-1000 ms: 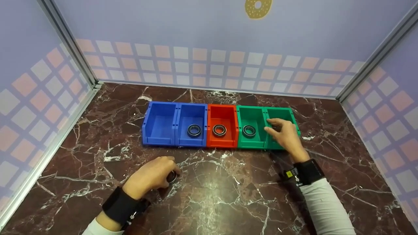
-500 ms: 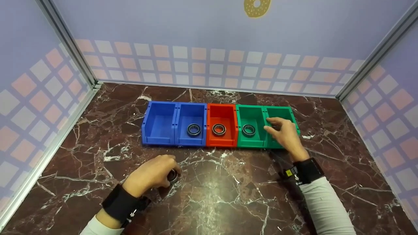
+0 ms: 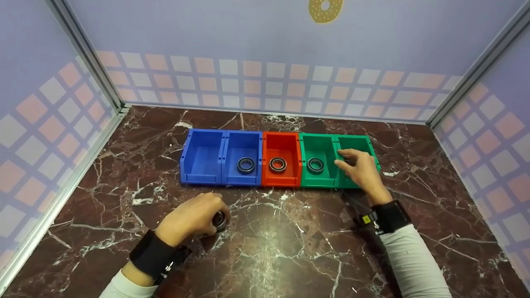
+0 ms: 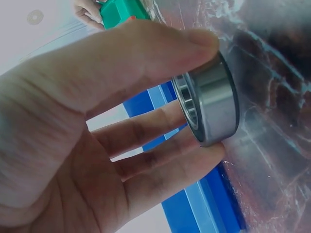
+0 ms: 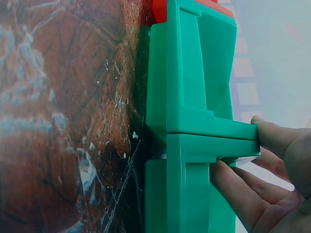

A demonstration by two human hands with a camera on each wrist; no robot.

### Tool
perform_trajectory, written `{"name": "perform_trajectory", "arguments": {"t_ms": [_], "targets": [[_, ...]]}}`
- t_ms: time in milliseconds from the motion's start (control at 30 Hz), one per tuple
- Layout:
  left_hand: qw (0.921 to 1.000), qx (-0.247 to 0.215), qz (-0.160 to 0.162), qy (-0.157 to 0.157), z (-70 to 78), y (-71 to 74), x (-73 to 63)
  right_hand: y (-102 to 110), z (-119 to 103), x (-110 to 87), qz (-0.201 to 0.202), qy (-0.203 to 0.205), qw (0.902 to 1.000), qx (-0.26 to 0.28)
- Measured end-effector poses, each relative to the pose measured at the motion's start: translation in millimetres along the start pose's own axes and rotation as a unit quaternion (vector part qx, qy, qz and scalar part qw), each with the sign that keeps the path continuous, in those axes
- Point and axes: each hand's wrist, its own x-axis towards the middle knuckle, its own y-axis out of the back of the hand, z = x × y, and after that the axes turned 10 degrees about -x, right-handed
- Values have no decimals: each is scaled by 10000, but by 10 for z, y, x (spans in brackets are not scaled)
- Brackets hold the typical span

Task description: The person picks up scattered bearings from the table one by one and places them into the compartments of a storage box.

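My left hand (image 3: 194,217) grips a ball bearing (image 4: 218,104) by its outer rim, thumb on one side and fingertips on the other. The bearing stands on edge, low over the marble table in front of the bins. My right hand (image 3: 361,169) is at the two green bins; thumb and fingers pinch their adjoining side walls (image 5: 214,135). Three more bearings lie flat, one in the right blue bin (image 3: 246,165), one in the red bin (image 3: 278,165) and one in the left green bin (image 3: 316,165). My right hand partly hides the rightmost green bin (image 3: 356,142).
The bins stand side by side in a row, with the left blue bin (image 3: 203,159) at the end. The dark red marble table (image 3: 285,256) runs back to a lilac wall (image 3: 248,33) with printed squares. Side panels rise at left and right.
My left hand has shifted slightly up with the bearing, which now shows a little more behind the fingers. The right hand and bins have stayed in place.
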Motion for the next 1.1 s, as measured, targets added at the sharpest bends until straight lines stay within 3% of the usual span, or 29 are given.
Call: {"name": "perform_trajectory", "arguments": {"t_ms": [767,1100], "targets": [[9999,123,43,-110,-82,157,78,-15,23,16,147,78,9999,-21],[9997,87,51,217,-131,223,62,-19,21,21,141,57,9999,-5]]}}
